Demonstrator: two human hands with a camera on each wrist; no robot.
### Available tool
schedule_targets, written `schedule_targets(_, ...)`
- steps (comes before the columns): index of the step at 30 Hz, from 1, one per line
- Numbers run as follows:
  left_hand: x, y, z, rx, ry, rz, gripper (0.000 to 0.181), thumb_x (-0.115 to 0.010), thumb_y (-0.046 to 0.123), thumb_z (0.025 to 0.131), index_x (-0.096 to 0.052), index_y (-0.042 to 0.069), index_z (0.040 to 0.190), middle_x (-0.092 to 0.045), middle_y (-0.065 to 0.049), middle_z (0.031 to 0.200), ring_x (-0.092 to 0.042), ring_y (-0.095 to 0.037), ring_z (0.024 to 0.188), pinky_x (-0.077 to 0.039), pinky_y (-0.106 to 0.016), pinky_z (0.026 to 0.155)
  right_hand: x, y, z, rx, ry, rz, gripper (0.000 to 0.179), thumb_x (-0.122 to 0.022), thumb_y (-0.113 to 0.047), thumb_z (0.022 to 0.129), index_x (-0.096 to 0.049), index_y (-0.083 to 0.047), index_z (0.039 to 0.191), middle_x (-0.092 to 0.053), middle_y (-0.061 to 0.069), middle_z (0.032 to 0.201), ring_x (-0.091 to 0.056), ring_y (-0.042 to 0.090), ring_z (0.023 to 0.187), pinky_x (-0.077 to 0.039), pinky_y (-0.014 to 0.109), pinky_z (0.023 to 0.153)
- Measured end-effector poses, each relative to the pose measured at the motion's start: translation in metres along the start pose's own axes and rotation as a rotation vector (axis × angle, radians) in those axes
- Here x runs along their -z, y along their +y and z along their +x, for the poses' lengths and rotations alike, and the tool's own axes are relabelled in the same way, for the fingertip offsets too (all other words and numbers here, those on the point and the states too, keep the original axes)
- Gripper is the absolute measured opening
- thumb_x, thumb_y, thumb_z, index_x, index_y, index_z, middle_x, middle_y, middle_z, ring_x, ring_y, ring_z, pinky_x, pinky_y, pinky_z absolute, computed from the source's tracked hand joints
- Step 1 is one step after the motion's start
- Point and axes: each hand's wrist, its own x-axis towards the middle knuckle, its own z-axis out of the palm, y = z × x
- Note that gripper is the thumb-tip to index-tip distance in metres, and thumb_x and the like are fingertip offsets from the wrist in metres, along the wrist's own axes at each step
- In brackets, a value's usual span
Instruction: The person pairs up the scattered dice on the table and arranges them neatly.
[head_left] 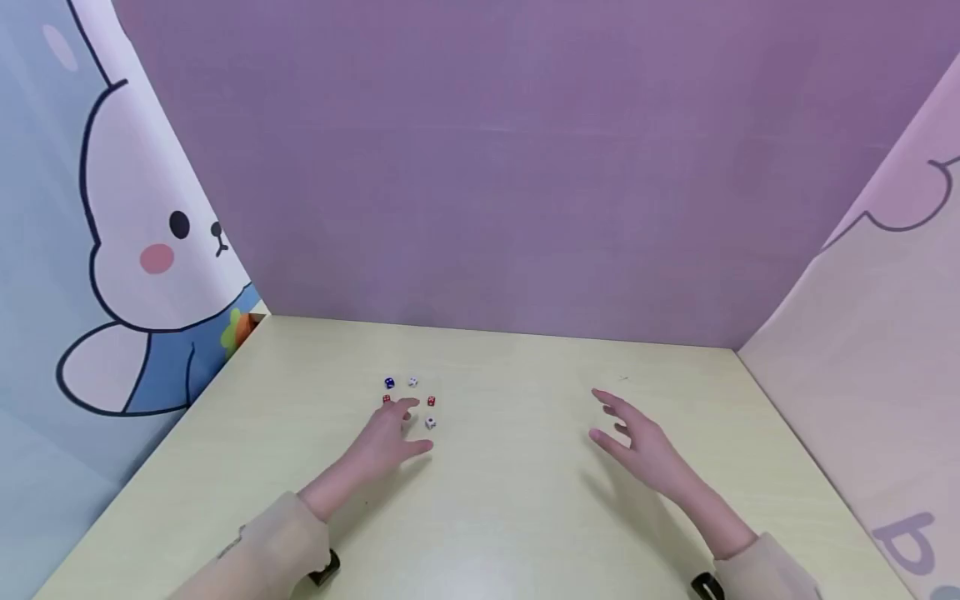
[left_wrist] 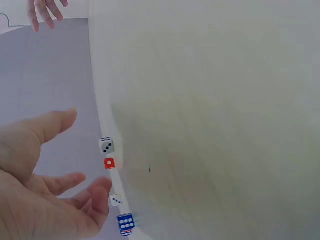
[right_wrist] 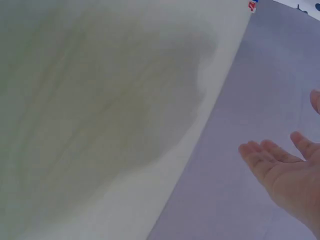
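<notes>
Several small dice lie loosely grouped on the table, left of centre in the head view. At the back are a blue die (head_left: 389,382) and a white die (head_left: 412,382). A red die (head_left: 386,398) shows just past the left fingertips, while another red die (head_left: 431,401) and a white die (head_left: 431,423) sit to their right. My left hand (head_left: 384,440) hovers beside them, fingers and thumb spread, holding nothing. Over the table's right side my right hand (head_left: 651,454) is held up, thumb apart from the fingers, with nothing in it.
Behind the pale table (head_left: 510,517) rises a purple backdrop (head_left: 525,167). A rabbit-print cloth (head_left: 172,275) hangs at the left, and a pinkish cloth (head_left: 862,350) borders the right. A tiny pale mark (head_left: 624,378) is on the tabletop beyond the right hand.
</notes>
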Motion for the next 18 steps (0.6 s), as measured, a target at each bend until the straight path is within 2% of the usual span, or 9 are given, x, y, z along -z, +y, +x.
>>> schedule_targets(4,-0.004,-0.002,0.012,0.026,-0.034,-0.052,0.071,-0.08,0.026,0.074,-0.048,0.0,0.132,-0.061,-0.011,0.103,-0.057,-0.022,0.092,-0.049,-0.038,0.08,-0.006,0.006,0.011,-0.024,-0.048,0.128,0.055,-0.063,-0.024,0.091,-0.041,-0.01,0.14,-0.053,0.02,0.131,-0.055,0.036,0.116,-0.049,0.041,0.091)
schedule_targets(9,-0.008,-0.006,0.026,0.037,-0.047,-0.095,0.06,-0.08,0.021,0.074,-0.053,-0.003,0.122,-0.057,-0.005,0.083,-0.048,-0.016,0.07,-0.042,-0.028,0.064,-0.017,0.018,0.024,-0.068,-0.126,0.257,0.051,-0.063,-0.017,0.091,-0.044,-0.005,0.136,-0.059,0.024,0.121,-0.06,0.036,0.108,-0.052,0.028,0.085)
schedule_targets(11,-0.01,-0.006,0.03,0.038,-0.048,-0.103,0.053,-0.08,0.018,0.074,-0.057,-0.003,0.117,-0.056,-0.003,0.079,-0.047,-0.015,0.068,-0.041,-0.027,0.063,-0.021,0.022,0.029,-0.1,-0.16,0.312,0.05,-0.063,-0.013,0.09,-0.045,0.0,0.135,-0.06,0.025,0.117,-0.061,0.035,0.105,-0.052,0.026,0.082)
schedule_targets(14,-0.011,-0.005,0.033,0.053,-0.05,-0.118,0.042,-0.08,0.016,0.073,-0.061,-0.002,0.107,-0.056,-0.003,0.078,-0.049,-0.015,0.068,-0.043,-0.026,0.063,-0.025,0.027,0.033,-0.159,-0.217,0.396,0.049,-0.062,-0.008,0.09,-0.044,0.006,0.133,-0.061,0.026,0.111,-0.062,0.035,0.097,-0.054,0.028,0.077)
schedule_targets(18,-0.012,-0.004,0.034,0.087,-0.046,-0.13,0.029,-0.078,0.013,0.074,-0.063,0.001,0.095,-0.057,-0.004,0.079,-0.051,-0.016,0.07,-0.045,-0.026,0.063,-0.029,0.033,0.036,-0.238,-0.269,0.461,0.046,-0.062,-0.006,0.09,-0.046,0.006,0.131,-0.061,0.024,0.106,-0.064,0.029,0.086,-0.055,0.033,0.069)
